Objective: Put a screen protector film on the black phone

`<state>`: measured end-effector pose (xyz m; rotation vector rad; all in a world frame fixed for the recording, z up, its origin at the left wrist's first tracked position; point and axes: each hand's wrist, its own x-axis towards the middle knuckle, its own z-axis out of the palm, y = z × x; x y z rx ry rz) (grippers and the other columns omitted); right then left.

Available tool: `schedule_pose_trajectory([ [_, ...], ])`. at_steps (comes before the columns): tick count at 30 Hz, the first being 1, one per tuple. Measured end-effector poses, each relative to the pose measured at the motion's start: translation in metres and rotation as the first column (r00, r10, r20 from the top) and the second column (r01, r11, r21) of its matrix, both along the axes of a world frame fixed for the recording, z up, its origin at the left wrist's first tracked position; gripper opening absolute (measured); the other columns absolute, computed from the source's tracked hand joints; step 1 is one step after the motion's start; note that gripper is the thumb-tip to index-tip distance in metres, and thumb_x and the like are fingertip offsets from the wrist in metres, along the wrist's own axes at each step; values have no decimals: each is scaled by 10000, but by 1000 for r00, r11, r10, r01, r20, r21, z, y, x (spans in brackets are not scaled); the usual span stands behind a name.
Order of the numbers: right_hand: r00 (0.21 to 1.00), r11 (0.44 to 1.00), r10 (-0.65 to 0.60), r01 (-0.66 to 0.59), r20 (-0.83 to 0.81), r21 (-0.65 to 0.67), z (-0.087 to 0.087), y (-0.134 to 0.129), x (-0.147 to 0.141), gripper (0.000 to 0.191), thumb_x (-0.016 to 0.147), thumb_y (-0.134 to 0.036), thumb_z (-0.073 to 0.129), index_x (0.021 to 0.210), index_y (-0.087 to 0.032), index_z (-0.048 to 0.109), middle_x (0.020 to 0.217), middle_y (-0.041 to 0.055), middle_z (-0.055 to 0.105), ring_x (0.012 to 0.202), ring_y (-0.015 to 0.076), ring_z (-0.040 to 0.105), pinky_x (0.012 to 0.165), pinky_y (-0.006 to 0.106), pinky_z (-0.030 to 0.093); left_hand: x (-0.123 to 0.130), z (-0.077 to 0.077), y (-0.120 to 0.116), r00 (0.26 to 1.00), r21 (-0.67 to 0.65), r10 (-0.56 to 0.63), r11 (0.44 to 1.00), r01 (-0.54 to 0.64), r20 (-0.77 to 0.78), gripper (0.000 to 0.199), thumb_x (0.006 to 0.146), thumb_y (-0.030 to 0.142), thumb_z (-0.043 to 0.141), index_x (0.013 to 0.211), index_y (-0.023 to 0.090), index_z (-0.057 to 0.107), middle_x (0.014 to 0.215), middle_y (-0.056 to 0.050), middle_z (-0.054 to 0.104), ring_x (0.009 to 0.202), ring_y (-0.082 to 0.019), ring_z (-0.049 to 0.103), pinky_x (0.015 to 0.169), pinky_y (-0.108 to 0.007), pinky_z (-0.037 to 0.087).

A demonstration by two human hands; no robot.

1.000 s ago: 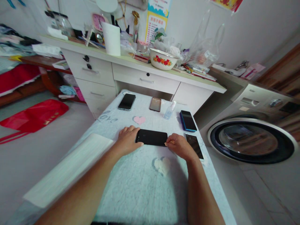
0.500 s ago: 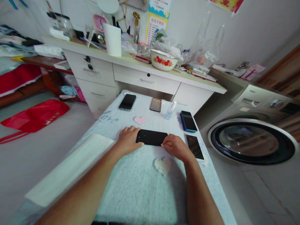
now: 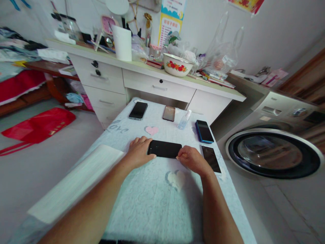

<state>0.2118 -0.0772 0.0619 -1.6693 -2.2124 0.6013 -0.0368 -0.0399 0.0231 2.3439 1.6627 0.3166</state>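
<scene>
A black phone (image 3: 165, 149) lies lengthwise across the cloth-covered table (image 3: 149, 203), between my two hands. My left hand (image 3: 140, 151) grips its left end, thumb at the lower edge and fingers at the upper corner. At the right end my right hand (image 3: 189, 158) has its fingers curled together against the lower corner; they pinch the phone's edge. Beyond the phone are a clear spray bottle (image 3: 184, 120) and a brownish phone case (image 3: 169, 113). To the right lie a blue-edged phone (image 3: 204, 131) and a white-framed phone (image 3: 211, 159).
Another phone (image 3: 138, 110) rests at the table's far left corner. A folded white cloth (image 3: 76, 183) lies along the left edge. Behind stands a cluttered desk (image 3: 159, 84) with a floral bowl (image 3: 177, 65). A washing machine (image 3: 274, 152) is at the right.
My right hand has shifted very slightly to the right along the phone's lower corner. My left hand and the phone have not visibly moved.
</scene>
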Motion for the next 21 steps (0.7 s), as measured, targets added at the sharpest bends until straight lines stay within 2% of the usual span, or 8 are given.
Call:
schedule_pose_trajectory([
  [7, 1000, 998, 25, -24, -15, 64, -12, 2, -14, 81, 794, -177, 611, 748, -173, 677, 793, 26, 606, 713, 118, 553, 655, 220, 383, -1, -2, 1, 1000, 8, 0, 1000, 0, -1, 602, 699, 488, 577, 1240, 238, 494, 1186, -79, 532, 1063, -281, 474, 915, -373, 345],
  [15, 998, 998, 44, -42, -42, 54, -7, 1, -11, 70, 792, -188, 618, 758, -175, 678, 790, 24, 614, 719, 122, 558, 665, 223, 391, 0, 2, 0, 1000, -2, 0, 1000, 0, -15, 577, 711, 493, 571, 1222, 233, 507, 1184, -77, 536, 1063, -282, 475, 919, -383, 353],
  [21, 1000, 1000, -2, 2, -29, 4, -2, 1, 0, 76, 775, -197, 616, 739, -179, 679, 772, 24, 616, 717, 130, 565, 653, 229, 400, 0, 5, -1, 1000, -30, 11, 999, -12, -11, 576, 708, 472, 584, 1231, 246, 499, 1193, -74, 534, 1081, -280, 473, 938, -384, 347],
])
